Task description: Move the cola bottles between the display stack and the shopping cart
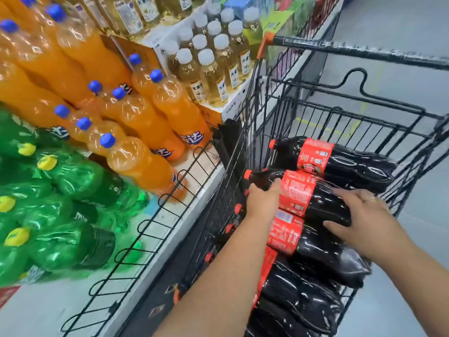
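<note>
Your left hand [263, 203] grips the shoulder of a cola bottle [320, 204], just left of its red label. The thumb lies across the top and the fingers [250, 192] curl down toward the neck, their tips hidden. Your right hand [364, 215] clasps the same bottle on its dark body, right of the label. It is spread wide, with fingers bent over the far curve and thumb [330, 223] hooked along the near side. Whether the bottle is lifted or rests on those beneath, I cannot tell.

It lies on its side in the shopping cart [352, 117], with its red cap toward the shelf. A second cola bottle [352, 161] lies just beyond it, and lower cola bottles [320, 249], at least 2, lie nearer you, all pointing the same way.

To your left, behind a wire rail [170, 210], stand orange soda bottles [145, 117] with blue caps, green bottles [60, 186] with yellow caps, and pale tea bottles [213, 69] with white caps.
</note>
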Available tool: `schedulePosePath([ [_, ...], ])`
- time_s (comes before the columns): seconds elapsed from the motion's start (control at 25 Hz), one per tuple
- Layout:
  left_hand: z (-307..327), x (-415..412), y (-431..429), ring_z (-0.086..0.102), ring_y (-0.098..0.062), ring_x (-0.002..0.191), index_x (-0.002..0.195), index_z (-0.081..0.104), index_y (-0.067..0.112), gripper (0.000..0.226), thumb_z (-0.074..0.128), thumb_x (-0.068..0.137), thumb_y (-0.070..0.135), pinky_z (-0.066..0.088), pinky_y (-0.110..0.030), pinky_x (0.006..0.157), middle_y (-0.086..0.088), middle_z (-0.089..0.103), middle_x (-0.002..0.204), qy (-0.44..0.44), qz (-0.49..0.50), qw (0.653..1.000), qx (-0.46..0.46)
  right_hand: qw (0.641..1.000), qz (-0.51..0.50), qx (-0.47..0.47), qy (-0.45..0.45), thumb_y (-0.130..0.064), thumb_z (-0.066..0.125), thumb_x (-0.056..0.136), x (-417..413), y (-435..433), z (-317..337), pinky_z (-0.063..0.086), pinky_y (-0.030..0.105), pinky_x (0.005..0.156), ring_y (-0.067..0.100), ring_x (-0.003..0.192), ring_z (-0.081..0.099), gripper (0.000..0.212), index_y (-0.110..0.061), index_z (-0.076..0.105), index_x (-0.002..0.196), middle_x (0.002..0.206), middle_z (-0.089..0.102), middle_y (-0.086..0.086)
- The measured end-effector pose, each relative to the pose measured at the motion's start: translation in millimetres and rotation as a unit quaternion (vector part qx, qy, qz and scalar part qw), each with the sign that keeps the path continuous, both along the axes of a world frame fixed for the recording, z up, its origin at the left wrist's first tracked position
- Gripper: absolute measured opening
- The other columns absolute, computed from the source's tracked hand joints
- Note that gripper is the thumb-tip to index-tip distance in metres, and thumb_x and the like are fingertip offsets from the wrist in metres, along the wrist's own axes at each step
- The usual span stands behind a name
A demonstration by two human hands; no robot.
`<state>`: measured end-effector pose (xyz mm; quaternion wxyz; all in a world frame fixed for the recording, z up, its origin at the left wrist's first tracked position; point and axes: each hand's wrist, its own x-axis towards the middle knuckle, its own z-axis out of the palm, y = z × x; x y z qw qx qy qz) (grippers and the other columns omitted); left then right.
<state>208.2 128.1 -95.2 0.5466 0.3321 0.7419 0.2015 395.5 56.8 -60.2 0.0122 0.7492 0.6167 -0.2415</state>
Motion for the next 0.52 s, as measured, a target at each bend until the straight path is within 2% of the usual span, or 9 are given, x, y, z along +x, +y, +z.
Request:
schedulePosePath([
  [0.08,-40,9,14,0.063,-0.035,0.120,0.143,0.047,0.013,0.120,0.061,0.048,0.084,0.049,-0.052,0.106,-0.010,0.064,0.133,-0.034,0.101,0.994,-0.015,0.999,0.026,-0.019,-0.018,-0.060,0.067,0.079,10,12,-8,0.039,0.044,0.107,0.035,0.131,0.037,0.087,-0.029,0.029,0.151,0.146,0.039,0.007],
  [0.16,-76,14,27,0.066,-0.035,0.113,0.134,0.052,0.013,0.113,0.062,0.044,0.081,0.051,-0.053,0.103,-0.008,0.067,0.124,-0.039,0.138,0.989,-0.019,0.996,0.058,-0.031,-0.062,-0.070,0.062,0.076,17,20,-17,0.041,0.043,0.106,0.031,0.131,0.037,0.091,-0.032,0.027,0.151,0.146,0.039,0.003],
  [0.32,-82,22,47,0.070,-0.034,0.105,0.126,0.058,0.016,0.112,0.065,0.034,0.080,0.054,-0.054,0.099,-0.009,0.071,0.118,-0.068,0.195,0.978,-0.031,0.989,0.090,-0.049,-0.108,-0.082,0.055,0.071,31,34,-31,0.032,0.043,0.107,0.026,0.133,0.032,0.097,-0.039,0.020,0.151,0.146,0.037,-0.003],
  [0.4,-68,26,52,0.072,-0.033,0.098,0.115,0.058,0.016,0.093,0.076,0.043,0.072,0.058,-0.053,0.093,-0.010,0.072,0.111,-0.095,0.221,0.970,-0.048,0.987,0.098,-0.050,-0.116,-0.085,0.054,0.067,34,41,-37,0.033,0.044,0.106,0.026,0.130,0.032,0.102,-0.039,0.020,0.151,0.143,0.038,-0.002],
  [0.48,-59,26,56,0.074,-0.033,0.092,0.102,0.056,0.016,0.064,0.084,0.062,0.058,0.060,-0.053,0.088,-0.012,0.073,0.106,-0.112,0.236,0.964,-0.057,0.985,0.108,-0.063,-0.118,-0.088,0.057,0.060,34,48,-42,0.036,0.043,0.103,0.027,0.127,0.035,0.111,-0.037,0.018,0.151,0.140,0.040,0.002],
  [0.52,-59,25,59,0.074,-0.033,0.089,0.102,0.057,0.015,0.059,0.085,0.067,0.053,0.061,-0.053,0.087,-0.013,0.074,0.103,-0.116,0.240,0.962,-0.063,0.984,0.112,-0.078,-0.112,-0.088,0.059,0.057,34,52,-45,0.040,0.043,0.101,0.028,0.126,0.039,0.116,-0.035,0.016,0.151,0.139,0.041,0.004],
])
